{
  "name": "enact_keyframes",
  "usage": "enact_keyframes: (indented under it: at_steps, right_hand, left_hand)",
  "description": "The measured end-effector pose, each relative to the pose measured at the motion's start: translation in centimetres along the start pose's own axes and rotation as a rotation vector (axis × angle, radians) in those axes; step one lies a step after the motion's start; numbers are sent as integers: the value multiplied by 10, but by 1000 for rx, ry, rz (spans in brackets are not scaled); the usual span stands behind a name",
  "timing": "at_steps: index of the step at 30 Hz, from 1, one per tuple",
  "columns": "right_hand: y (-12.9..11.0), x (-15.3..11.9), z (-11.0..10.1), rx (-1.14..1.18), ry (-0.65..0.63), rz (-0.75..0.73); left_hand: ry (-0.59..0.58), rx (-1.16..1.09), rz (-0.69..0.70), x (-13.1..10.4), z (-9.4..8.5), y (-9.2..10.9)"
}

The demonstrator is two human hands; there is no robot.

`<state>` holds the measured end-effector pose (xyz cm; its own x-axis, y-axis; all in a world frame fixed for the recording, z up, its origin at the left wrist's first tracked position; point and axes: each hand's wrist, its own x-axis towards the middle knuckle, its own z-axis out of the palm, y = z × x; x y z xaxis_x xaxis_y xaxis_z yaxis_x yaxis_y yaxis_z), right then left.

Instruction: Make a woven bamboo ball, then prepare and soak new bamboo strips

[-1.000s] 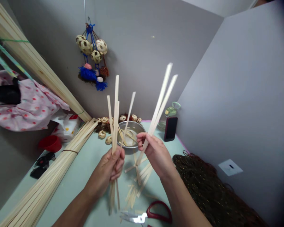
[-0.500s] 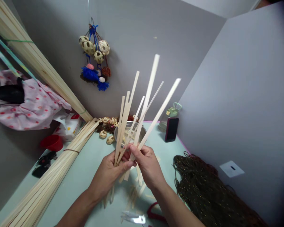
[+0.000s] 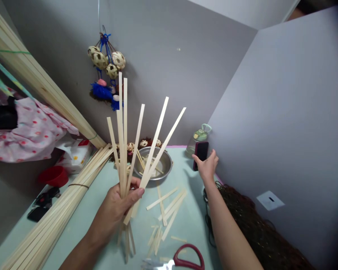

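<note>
Upward, pale flat strips (image 3: pixel 154 140) fan from clenched left hand (image 3: pixel 115 204) — right hand (image 3: pixel 207 168) at phone (image 3: pixel 202 150), grip unclear.

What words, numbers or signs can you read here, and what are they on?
None that I can read.
White pack: red and coloured marks, too small and blurred to read.
Phone: dark screen, no text showing.
Bottle: a yellowish patch on its lid, too small to read.
Wall plate: a dark slot, no readable text.
</note>
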<state>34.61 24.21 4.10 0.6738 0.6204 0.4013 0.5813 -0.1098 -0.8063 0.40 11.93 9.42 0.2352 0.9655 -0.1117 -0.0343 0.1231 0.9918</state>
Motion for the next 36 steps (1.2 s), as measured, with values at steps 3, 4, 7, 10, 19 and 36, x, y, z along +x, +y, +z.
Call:
enact_keyframes:
  at_steps: [3, 4, 7, 10, 19, 36]
  right_hand:
    - [24, 10, 11, -50, -28, 50]
    - [30, 12, 14, -55, -42, 59]
    - [45, 15, 23, -56, -64, 61]
    - [56, 17, 29, -46, -46, 44]
    - [74, 26, 37, -9, -25, -2]
    - [75, -32, 21, 34, -39, -35]
  left_hand:
    - [1, 8, 8, 0, 0, 1]
    - [3, 5, 4, 0, -1, 1]
    - [24, -6, -1, 1, -3, 0]
    - [41, -13, -22, 2, -6, -2]
    - [58, 13, -21, 3, -6, -2]
    - [163, -62, -27, -4, 3, 8]
